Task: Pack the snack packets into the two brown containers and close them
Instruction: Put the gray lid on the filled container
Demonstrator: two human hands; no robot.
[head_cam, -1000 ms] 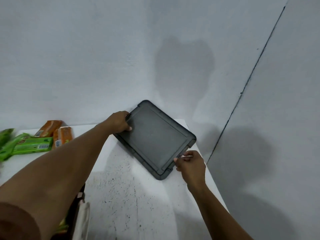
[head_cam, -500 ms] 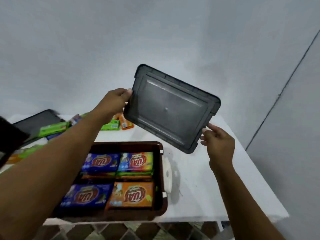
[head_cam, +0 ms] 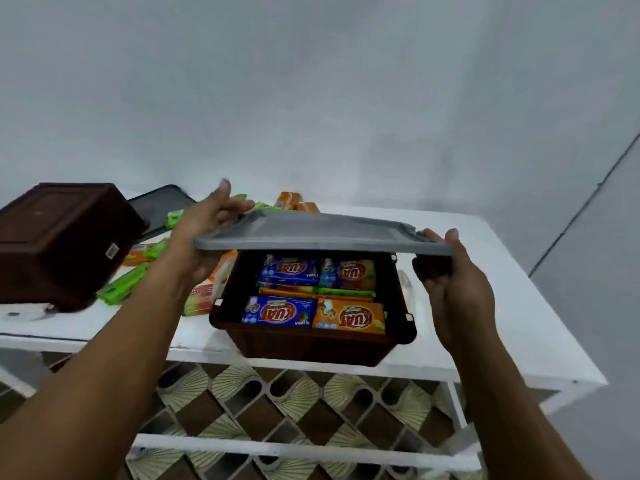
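Observation:
A dark grey lid (head_cam: pixel 322 234) hangs flat just above an open brown container (head_cam: pixel 311 344) at the table's front edge. My left hand (head_cam: pixel 211 216) grips the lid's left end and my right hand (head_cam: pixel 446 271) grips its right end. Inside the container lie blue and orange snack packets (head_cam: pixel 313 313) in two rows. A second brown container (head_cam: pixel 59 244) sits tipped over at the left, its base facing me. Loose green and orange packets (head_cam: pixel 121 289) lie between the two containers. A second dark lid (head_cam: pixel 159 209) lies flat behind my left hand.
The white table (head_cam: pixel 512 306) ends close to the right of the open container and stands against a pale wall. More orange packets (head_cam: pixel 294 200) lie at the back. Below the table top are white rails over a patterned floor (head_cam: pixel 277 403).
Both hands have carried the lid from the table's far right corner, up and leftward, and turned it flat over the filled container. My view has swung down and left.

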